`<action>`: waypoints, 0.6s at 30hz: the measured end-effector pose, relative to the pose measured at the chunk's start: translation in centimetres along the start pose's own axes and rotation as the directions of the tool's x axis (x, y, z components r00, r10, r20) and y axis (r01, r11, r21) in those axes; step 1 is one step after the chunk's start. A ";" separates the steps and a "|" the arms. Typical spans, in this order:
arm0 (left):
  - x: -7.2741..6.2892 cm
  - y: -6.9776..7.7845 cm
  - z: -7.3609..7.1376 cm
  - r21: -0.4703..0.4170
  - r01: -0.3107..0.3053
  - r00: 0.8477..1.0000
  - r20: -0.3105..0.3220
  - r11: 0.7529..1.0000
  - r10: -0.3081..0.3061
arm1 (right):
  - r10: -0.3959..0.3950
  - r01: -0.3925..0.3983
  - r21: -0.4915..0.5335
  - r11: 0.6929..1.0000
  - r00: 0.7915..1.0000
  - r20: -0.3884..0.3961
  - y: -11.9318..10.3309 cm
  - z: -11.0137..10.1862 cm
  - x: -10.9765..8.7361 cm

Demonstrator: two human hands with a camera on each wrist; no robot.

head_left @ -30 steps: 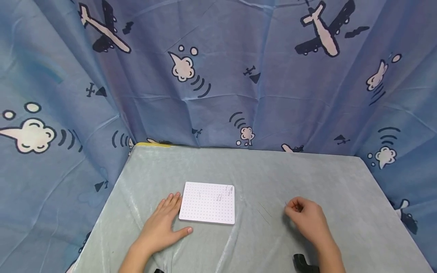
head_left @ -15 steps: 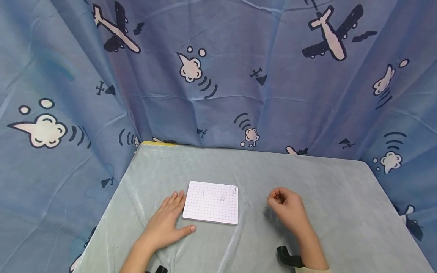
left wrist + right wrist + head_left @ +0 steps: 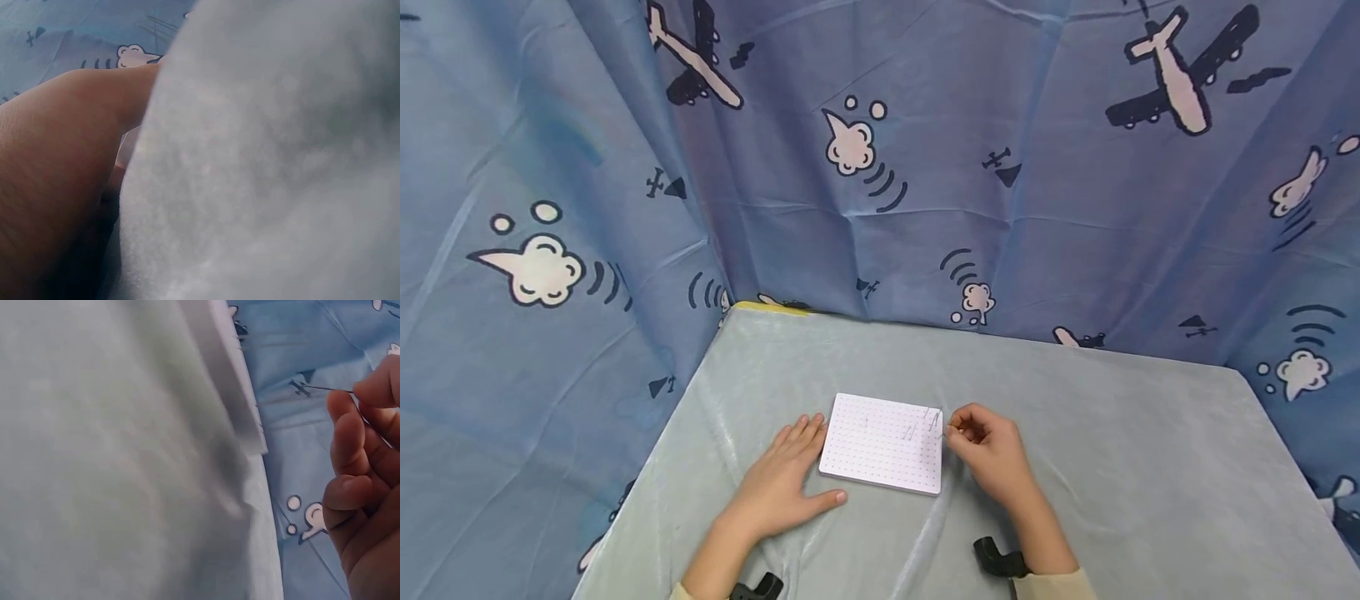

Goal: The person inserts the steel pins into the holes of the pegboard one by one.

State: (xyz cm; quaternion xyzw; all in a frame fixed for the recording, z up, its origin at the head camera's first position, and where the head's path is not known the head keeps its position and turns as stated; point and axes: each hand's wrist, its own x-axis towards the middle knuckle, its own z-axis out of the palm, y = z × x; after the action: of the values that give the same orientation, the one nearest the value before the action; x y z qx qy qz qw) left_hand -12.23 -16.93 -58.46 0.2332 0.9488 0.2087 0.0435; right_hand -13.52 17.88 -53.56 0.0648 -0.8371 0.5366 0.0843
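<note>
A white board [image 3: 880, 458] with rows of small holes lies on the cloth-covered table. Several thin needles [image 3: 910, 432] stand upright in its upper part, mostly toward the right corner. My left hand [image 3: 778, 492] lies flat with straight fingers, its fingertips at the board's left edge. Just beyond the right edge, my right hand [image 3: 992, 454] pinches a thin needle between thumb and index finger. The right wrist view shows that needle [image 3: 325, 388] pointing out past the fingertips, the other fingers curled. In the left wrist view only part of the left hand [image 3: 69, 137] shows, beside blurred cloth.
Pale grey-green cloth [image 3: 1120, 467] covers the table, with creases near the front. A blue curtain [image 3: 910, 167] with printed planes hangs behind and at the sides. Black wrist mounts [image 3: 996, 557] sit by both wrists.
My right hand has moved left across the table to the board's right edge, pinching the needle. Loose needles seen earlier on the cloth are now out of sight. The left hand stays by the board.
</note>
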 end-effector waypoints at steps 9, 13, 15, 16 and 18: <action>0.2 0.0 0.0 0.005 -0.003 1.000 -0.002 1.000 0.003 | -0.023 0.024 -0.034 0.999 1.000 0.014 0.8 1.9 0.2; 0.2 0.1 -0.1 -0.005 0.009 1.000 0.020 1.000 -0.009 | -0.014 0.016 -0.051 0.999 0.999 0.040 1.1 2.2 0.1; 0.2 0.0 -0.1 -0.006 0.005 1.000 0.016 1.000 -0.005 | -0.009 0.011 -0.051 0.999 0.999 0.045 1.1 2.4 0.1; 0.2 0.0 -0.2 -0.006 0.003 1.000 0.015 1.000 -0.003 | -0.008 0.011 -0.054 0.998 0.999 0.045 1.2 2.5 0.2; 0.2 -0.1 -0.3 0.002 -0.001 1.000 0.011 1.000 0.001 | -0.013 0.016 -0.057 0.998 0.999 0.049 1.2 2.6 0.2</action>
State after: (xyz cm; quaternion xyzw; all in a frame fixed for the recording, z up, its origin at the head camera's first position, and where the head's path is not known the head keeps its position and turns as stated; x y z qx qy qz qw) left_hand -12.44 -17.01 -58.24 0.2348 0.9486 0.2065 0.0485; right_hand -14.18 15.97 -55.62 0.0814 -0.8534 0.5102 0.0699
